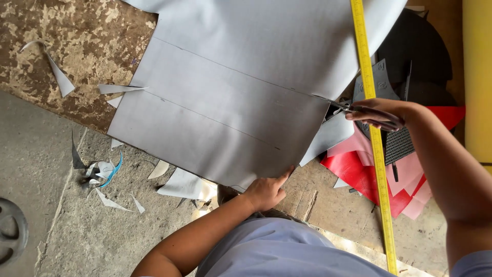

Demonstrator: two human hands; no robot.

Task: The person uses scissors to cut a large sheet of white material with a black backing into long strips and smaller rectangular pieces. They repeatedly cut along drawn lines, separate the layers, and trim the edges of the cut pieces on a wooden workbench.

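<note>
right hand (382,114) | scissors (342,106) at grey sheet (225,97) edge (fingers in handles)

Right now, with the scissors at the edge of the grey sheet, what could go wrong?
1. The scissors in the right hand could drift off the drawn line.
2. The grey sheet, pressed only at its near edge by the left hand, may shift.
3. The yellow tape measure beside the blades might get nicked.
</note>
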